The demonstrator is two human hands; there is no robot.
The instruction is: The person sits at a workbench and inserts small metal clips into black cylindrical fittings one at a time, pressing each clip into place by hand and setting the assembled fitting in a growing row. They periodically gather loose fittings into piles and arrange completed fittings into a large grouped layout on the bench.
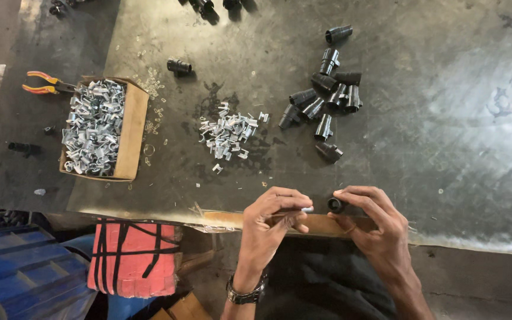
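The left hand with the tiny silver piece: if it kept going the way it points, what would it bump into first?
The left hand points its silver clip right, at the black cap in the right hand. It would likely meet that cap's open end first; only a small gap shows between them.

A small black plastic fitting [335, 205], short and tubular, sits pinched in the right hand's fingertips, its round open end facing outward. A tiny silvery metal clip [307, 209] pokes from the left hand's fingertips, just beside that fitting.

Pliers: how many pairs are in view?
1. The red-and-yellow-handled pliers lie on the metal table, beside the far left corner of the cardboard box of metal clips. Others may lie out of view.
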